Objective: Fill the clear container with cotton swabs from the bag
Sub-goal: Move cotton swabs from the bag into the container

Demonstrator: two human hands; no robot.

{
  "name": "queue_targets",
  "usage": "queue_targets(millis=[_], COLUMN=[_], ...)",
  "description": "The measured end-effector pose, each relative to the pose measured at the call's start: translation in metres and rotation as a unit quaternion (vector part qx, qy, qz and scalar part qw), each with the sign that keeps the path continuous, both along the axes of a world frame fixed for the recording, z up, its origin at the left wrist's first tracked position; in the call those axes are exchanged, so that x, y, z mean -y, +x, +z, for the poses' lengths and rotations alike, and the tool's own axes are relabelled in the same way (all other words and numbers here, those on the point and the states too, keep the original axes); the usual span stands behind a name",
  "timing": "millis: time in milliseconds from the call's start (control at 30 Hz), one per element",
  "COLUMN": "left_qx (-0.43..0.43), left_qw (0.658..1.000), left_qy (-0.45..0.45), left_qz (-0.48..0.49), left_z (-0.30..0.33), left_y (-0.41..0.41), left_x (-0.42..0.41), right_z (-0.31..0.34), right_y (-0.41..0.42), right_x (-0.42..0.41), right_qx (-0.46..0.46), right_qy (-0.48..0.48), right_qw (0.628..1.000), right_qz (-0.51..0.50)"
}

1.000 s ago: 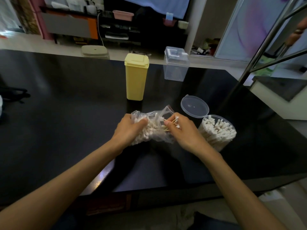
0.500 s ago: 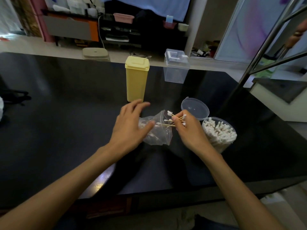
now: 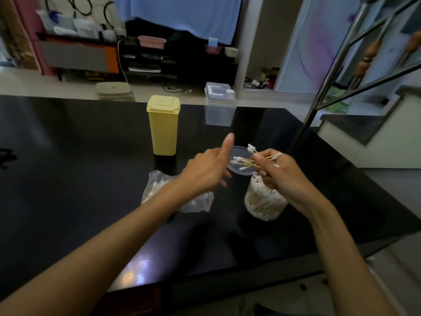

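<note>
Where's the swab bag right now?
In the head view the bag lies on the black table, left of the clear container and in front of the yellow box, partly hidden under the left forearm.

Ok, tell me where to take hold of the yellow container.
Grip the yellow container around its mid-body from the near side, probably with the left hand, which holds nothing. It stands upright, tall and narrow with flat walls, and its lid looks closed, so the sides offer the surer hold.

Glossy black table (image 3: 68, 179), blue cloth (image 3: 182, 14), steel railing (image 3: 330, 76).
</note>
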State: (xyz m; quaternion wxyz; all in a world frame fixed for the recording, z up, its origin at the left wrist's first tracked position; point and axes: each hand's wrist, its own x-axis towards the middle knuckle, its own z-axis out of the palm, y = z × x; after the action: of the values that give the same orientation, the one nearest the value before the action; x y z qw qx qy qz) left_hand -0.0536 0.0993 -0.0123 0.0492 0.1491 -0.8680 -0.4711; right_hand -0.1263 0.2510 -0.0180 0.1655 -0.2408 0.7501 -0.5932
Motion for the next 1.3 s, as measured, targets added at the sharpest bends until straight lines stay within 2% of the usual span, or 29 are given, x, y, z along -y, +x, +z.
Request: queue_targets(millis=[133, 333, 467, 700, 833, 933, 1033, 1200, 1300], left_qx=[0.096, 0.104, 0.028, -0.078, -0.088, -0.103, -0.118, -0.167, -0.153], left_qw=[0.99, 0.988, 0.996, 0.993, 0.995, 0.993, 0.99, 0.985, 0.987], left_qy=[0.079, 0.096, 0.071, 0.091, 0.035, 0.052, 0.071, 0.012, 0.036], left_qz=[-0.072, -0.059, -0.041, 0.024, -0.01, -0.034, -0.016, 0.027, 0.023], left_z=[0.015, 0.008, -0.003, -0.018, -0.02, -0.021, -0.021, -0.026, -0.023], left_y=[-0.029, -0.056, -0.072, -0.085, -0.082, -0.08, -0.08, -0.078, -0.078], left_x=[-0.033, -0.059, -0.071, -0.09, -0.09, -0.087, -0.084, -0.083, -0.085], right_z=[0.002, 0.001, -0.003, -0.005, -0.006, -0.007, -0.008, -0.006, -0.009], right_y=[-0.005, -0.016, -0.02, -0.024, -0.024, -0.024, -0.025, -0.022, -0.023], right_x=[-0.015, -0.032, -0.033, -0.035, -0.038, -0.036, -0.033, -0.026, -0.025], right_qx=[-0.017, -0.047, -0.05, -0.056, -0.062, -0.062, -0.059, -0.004, -0.012], right_qy=[0.035, 0.087, 0.072, 0.027, 0.02, 0.005, -0.013, -0.06, -0.051], right_qw=[0.999, 0.993, 0.992, 0.981, 0.98, 0.979, 0.979, 0.976, 0.97], right_qz=[-0.013, -0.06, -0.09, -0.182, -0.19, -0.192, -0.194, -0.211, -0.238])
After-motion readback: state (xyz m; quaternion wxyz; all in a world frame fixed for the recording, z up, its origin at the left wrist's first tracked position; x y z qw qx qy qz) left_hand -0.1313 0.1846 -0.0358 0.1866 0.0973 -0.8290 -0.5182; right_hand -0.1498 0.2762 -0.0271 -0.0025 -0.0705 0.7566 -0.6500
